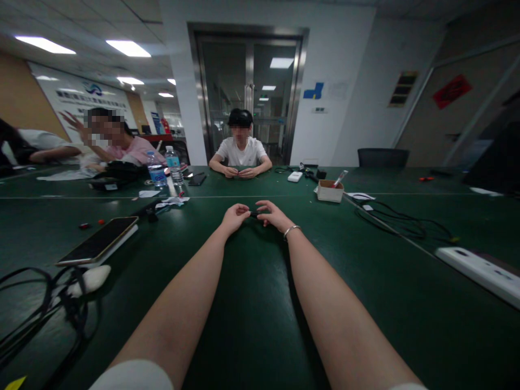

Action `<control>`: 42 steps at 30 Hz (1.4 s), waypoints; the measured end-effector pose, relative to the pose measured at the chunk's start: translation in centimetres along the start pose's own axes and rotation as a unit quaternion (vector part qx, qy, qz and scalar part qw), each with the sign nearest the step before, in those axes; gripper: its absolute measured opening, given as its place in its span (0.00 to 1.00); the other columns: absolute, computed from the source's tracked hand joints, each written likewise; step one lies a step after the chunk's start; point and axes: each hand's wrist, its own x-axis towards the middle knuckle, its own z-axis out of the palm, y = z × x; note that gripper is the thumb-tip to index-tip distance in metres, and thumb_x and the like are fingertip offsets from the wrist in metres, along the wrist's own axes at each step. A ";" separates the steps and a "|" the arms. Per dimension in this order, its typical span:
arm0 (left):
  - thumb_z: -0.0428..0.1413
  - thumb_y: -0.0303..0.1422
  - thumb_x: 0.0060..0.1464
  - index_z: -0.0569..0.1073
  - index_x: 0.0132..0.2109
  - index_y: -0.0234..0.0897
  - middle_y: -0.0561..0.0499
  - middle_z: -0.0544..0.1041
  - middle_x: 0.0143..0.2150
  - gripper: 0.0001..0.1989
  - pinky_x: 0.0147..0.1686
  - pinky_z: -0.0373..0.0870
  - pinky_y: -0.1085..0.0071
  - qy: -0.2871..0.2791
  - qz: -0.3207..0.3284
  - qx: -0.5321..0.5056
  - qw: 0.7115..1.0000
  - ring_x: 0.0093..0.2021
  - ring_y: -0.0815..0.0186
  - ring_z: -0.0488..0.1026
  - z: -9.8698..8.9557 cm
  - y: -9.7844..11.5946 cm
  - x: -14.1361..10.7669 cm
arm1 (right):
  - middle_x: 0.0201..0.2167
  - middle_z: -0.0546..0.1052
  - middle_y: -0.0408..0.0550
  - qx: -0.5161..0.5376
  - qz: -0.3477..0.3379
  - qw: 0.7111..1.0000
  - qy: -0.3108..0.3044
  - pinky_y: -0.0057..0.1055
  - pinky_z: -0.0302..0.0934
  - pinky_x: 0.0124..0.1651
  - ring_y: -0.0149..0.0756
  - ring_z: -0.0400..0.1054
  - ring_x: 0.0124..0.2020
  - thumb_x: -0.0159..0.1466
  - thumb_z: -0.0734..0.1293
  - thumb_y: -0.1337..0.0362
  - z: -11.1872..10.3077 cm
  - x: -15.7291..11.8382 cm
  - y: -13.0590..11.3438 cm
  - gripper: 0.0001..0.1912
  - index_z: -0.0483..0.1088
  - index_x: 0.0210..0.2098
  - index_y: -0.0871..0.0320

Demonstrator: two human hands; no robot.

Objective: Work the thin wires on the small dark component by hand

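Observation:
Between my two hands, just above the green table (255, 303), is a small dark object (254, 214), too small and dim to name. My left hand (234, 219) pinches its left end between thumb and fingers. On the other side, the bent fingers of my right hand (275, 216) close around its right end, with the thumb below. A silver bracelet (291, 232) circles my right wrist. My fingers hide part of the object.
A phone (99, 238) lies at left, near tangled black cables (44, 309). Water bottles (174, 167) stand farther back. A small box (330, 191), more cables (406, 219) and a white power strip (479, 271) are at right. A person in a white shirt (240, 151) sits opposite.

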 end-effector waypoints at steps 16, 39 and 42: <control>0.60 0.27 0.46 0.71 0.37 0.34 0.49 0.75 0.33 0.09 0.43 0.70 0.64 0.010 0.000 0.003 1.000 0.35 0.67 0.73 0.0 0.1 -0.1 | 0.25 0.72 0.43 -0.006 0.018 1.000 -0.013 0.18 0.58 0.16 0.20 0.58 0.14 0.63 0.65 0.64 0.0 0.1 0.1 0.11 0.68 0.44 0.61; 0.61 0.26 0.43 0.71 0.34 0.34 0.51 0.73 0.29 0.08 0.37 0.70 0.67 0.028 0.018 -0.001 0.999 0.31 0.67 0.72 0.1 -0.5 0.3 | 0.28 0.70 0.41 0.009 0.030 0.999 0.006 0.19 0.62 0.18 0.20 0.61 0.17 0.59 0.67 0.69 0.1 -0.3 -0.5 0.17 0.65 0.48 0.58; 0.61 0.26 0.43 0.71 0.34 0.34 0.51 0.73 0.29 0.08 0.38 0.70 0.67 0.029 0.022 0.000 0.999 0.31 0.68 0.71 0.1 -0.5 0.3 | 0.30 0.71 0.42 0.001 0.017 1.000 -0.009 0.18 0.61 0.18 0.20 0.61 0.17 0.58 0.67 0.72 0.1 -0.3 -0.3 0.17 0.65 0.47 0.58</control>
